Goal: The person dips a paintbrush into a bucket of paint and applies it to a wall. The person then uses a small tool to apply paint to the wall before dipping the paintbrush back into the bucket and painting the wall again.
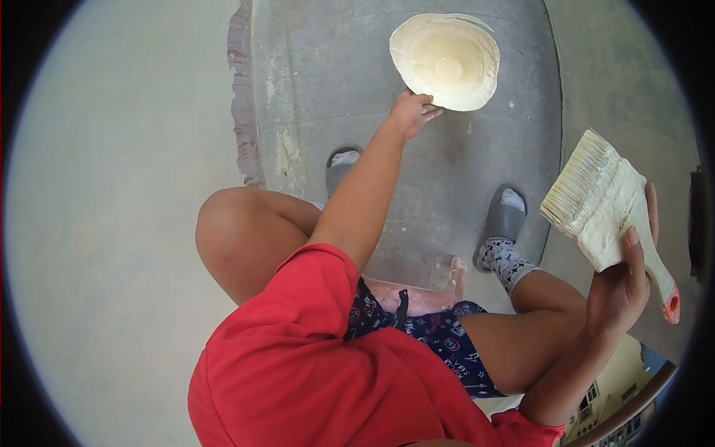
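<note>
My left hand (414,112) is stretched forward and pinches the near rim of a shallow cream-coloured bowl (448,67). The bowl's rim is uneven and crusted, and pale residue coats its inside. Off to the right, my right hand (620,294) is raised, with its fingers and thumb around a wide paintbrush (605,201). Dried whitish paint covers the brush's head, and its bristles point up and left. The handle, reddish at its end with a hanging hole, sticks out below the hand.
Two sandalled feet, the left (342,164) and the right (506,216), rest on a grey, paint-spotted floor (417,179). A pink plastic stool (424,294) is under me. Smooth pale walls (126,186) flank the floor. A railing (633,402) with buildings beyond is at lower right.
</note>
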The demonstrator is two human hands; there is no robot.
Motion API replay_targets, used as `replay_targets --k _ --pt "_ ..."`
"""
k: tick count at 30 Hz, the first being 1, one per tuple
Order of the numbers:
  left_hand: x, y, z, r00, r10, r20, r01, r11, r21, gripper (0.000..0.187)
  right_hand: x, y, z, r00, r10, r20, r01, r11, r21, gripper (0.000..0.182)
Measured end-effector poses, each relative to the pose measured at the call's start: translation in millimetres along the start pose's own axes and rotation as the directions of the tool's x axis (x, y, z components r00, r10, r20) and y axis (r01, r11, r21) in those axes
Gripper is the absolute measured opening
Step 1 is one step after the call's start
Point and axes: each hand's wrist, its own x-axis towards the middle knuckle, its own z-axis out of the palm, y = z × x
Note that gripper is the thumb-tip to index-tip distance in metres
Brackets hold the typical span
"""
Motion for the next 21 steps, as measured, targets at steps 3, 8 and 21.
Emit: replay_targets --k 3,8,21 --pt "-1.1 -4.3 -1.7 0.999 0.033 0.003 -0.033 0.999 0.03 0.037 -0.6 1.1 -1.7 1.0 -0.011 -0.002 0.011 1.0 -0.002 0.053" --pt "-23.6 -12.8 -4.4 0.999 0.003 -0.049 -0.002 1.0 0.018 0.037 -2.0 2.5 -1.0 1.0 -0.03 0.002 0.029 1.0 0.006 0.053" --pt "-93.0 -84.7 -62.1 0.978 -0.176 -0.11 0.171 0.984 -0.053 0.055 -3.8 -2.8 2.0 0.993 -0.11 0.032 0.108 0.994 0.034 0.049"
